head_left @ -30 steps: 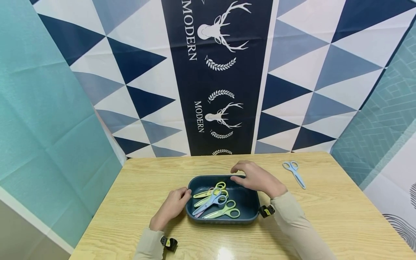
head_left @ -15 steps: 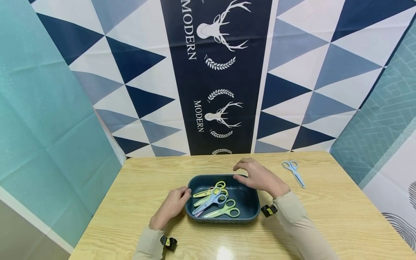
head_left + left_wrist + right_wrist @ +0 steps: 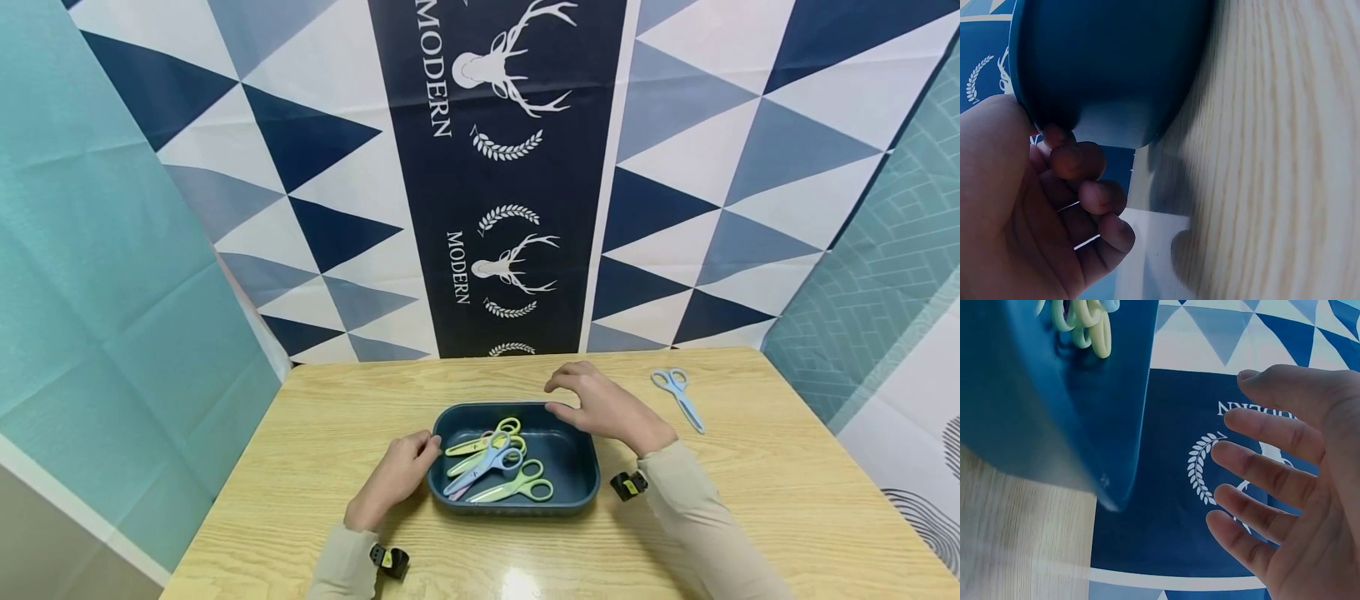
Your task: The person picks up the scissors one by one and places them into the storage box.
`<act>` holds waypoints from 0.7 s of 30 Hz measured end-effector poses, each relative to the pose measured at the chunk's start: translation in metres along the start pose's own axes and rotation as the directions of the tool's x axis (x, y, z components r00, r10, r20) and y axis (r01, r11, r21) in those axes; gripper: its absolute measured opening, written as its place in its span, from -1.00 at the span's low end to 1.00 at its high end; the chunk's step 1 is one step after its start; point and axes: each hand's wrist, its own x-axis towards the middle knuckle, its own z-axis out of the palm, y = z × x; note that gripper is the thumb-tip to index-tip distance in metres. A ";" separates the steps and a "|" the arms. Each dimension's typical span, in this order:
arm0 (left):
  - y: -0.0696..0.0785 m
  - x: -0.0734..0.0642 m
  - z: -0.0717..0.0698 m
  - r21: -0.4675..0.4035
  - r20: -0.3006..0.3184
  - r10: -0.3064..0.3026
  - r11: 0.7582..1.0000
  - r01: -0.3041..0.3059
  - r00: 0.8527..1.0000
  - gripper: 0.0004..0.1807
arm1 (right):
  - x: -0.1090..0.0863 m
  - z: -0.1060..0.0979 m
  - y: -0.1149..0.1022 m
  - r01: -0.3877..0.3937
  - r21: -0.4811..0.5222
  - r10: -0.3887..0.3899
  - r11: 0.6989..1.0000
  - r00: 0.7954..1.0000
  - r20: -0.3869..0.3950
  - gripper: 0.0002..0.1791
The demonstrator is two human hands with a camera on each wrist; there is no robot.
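A dark blue rectangular bin sits on the table, with several scissors lying toward its left side. On top lies a light blue pair of scissors, over yellow ones; a green pair of scissors lies nearest the front wall. My left hand pinches the bin's left rim between thumb and curled fingers, as the left wrist view shows from close by. Above the bin's back right corner hovers my right hand, fingers spread and relaxed, holding nothing. The right wrist view shows its fingers apart from the bin wall.
Another light blue pair of scissors lies on the wooden table at the back right, beyond the right hand. A patterned cloth with deer heads hangs behind the table's back edge. Teal panels stand at the left.
My right hand has drifted a little to the right and back, away from the bin. The left hand, the bin and the scissors have stayed in place.
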 end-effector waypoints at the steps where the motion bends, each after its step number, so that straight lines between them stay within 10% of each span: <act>1: 0.000 0.000 0.000 -0.001 0.001 0.000 1.000 0.000 1.000 -0.58 | -0.001 0.000 0.001 0.001 -0.003 -0.001 1.000 1.000 -0.003 -0.77; 21: 0.002 0.000 -0.001 -0.014 0.005 -0.018 1.000 0.018 1.000 -0.60 | -0.009 -0.008 0.019 -0.031 -0.034 0.031 0.999 0.999 -0.011 -0.70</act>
